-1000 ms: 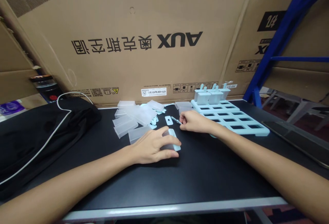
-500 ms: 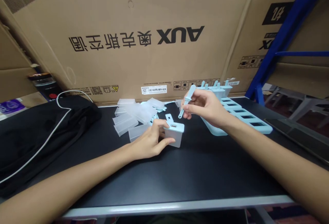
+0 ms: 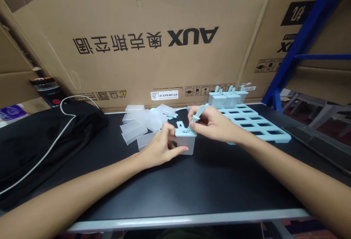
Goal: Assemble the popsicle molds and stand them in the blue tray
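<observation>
My left hand (image 3: 161, 145) grips a frosted popsicle mold (image 3: 187, 146) with a light-blue lid, upright on the black table. Between the thumb and fingers of my right hand (image 3: 207, 122) is a light-blue popsicle stick (image 3: 197, 114), tilted, its lower tip at the slot of the lid. How far the tip enters the slot I cannot tell. Left of the mold lies a pile of loose clear mold cups (image 3: 134, 133), with several blue pieces (image 3: 172, 115) partly hidden behind them. To the right, a light-blue mold rack (image 3: 257, 123) carries several lidded molds (image 3: 231, 100) with sticks upright at its back.
A cardboard box (image 3: 142, 67) walls off the back. Black cloth (image 3: 49, 140) with a white cable (image 3: 41, 162) lies at left, near a dark bottle (image 3: 46, 90). A blue metal post (image 3: 298, 45) stands at right. The table's front edge (image 3: 192, 219) is grey.
My right hand has lowered the popsicle stick leftward from above the mold to the lid's slot. My left hand keeps its grip, the mold now slightly straighter.
</observation>
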Action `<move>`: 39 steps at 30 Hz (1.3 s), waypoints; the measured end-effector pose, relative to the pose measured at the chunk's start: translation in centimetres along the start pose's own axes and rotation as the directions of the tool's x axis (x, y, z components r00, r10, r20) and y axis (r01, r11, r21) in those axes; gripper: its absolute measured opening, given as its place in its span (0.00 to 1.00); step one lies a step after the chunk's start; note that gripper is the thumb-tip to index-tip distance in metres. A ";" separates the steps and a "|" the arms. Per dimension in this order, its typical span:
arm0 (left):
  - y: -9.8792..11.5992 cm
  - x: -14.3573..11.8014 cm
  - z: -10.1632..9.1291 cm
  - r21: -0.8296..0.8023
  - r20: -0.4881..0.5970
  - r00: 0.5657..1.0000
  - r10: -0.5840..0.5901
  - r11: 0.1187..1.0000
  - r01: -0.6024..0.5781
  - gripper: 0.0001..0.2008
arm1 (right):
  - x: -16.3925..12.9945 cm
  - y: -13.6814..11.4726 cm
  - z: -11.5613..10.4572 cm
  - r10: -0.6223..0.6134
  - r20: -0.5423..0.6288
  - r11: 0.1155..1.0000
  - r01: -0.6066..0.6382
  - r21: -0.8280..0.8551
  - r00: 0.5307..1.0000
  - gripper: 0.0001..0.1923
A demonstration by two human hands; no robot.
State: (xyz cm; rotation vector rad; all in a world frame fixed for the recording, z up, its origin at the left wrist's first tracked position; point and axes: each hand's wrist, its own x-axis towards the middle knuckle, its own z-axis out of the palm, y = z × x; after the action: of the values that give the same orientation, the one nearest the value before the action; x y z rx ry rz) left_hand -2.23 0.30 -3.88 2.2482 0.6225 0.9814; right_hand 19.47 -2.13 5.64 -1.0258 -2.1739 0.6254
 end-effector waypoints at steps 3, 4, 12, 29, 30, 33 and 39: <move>0.0 0.0 0.0 0.008 -0.008 1.000 0.017 1.000 -0.017 0.24 | 0.0 0.1 -0.1 -0.024 0.097 0.996 0.033 -0.089 0.995 0.06; 0.1 0.0 0.0 0.000 -0.010 1.000 0.015 1.000 -0.015 0.24 | 0.0 0.0 -0.1 -0.050 0.120 0.991 0.065 -0.121 0.992 0.07; 1.1 0.2 -0.5 -0.028 0.066 0.995 -0.081 0.996 0.083 0.23 | 0.0 0.4 -0.9 -0.114 0.275 0.947 0.188 -0.260 0.955 0.12; 2.5 0.1 -0.6 0.230 0.105 0.993 -0.049 0.973 0.023 0.12 | -5.0 8.9 -16.6 0.243 -0.464 0.720 -0.479 -0.503 0.852 0.15; 2.6 0.0 -0.6 0.242 0.106 0.993 -0.048 0.970 0.021 0.12 | -5.4 9.6 -16.9 0.274 -0.476 0.698 -0.513 -0.500 0.836 0.15; 2.7 0.0 -0.6 0.263 0.114 0.993 -0.042 0.965 0.011 0.11 | -6.1 12.2 -17.2 0.311 -0.488 0.697 -0.545 -0.466 0.816 0.13; 2.7 0.0 -0.8 0.285 0.137 0.989 -0.061 0.958 0.020 0.11 | -6.6 18.2 -17.8 0.212 -0.588 0.765 -0.507 -0.397 0.780 0.11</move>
State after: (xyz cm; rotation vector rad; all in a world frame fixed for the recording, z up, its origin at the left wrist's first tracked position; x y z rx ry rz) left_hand -2.34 -1.36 -1.60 2.5187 0.7827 0.7370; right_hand 44.52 5.68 3.64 -1.7339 -1.6796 -0.1429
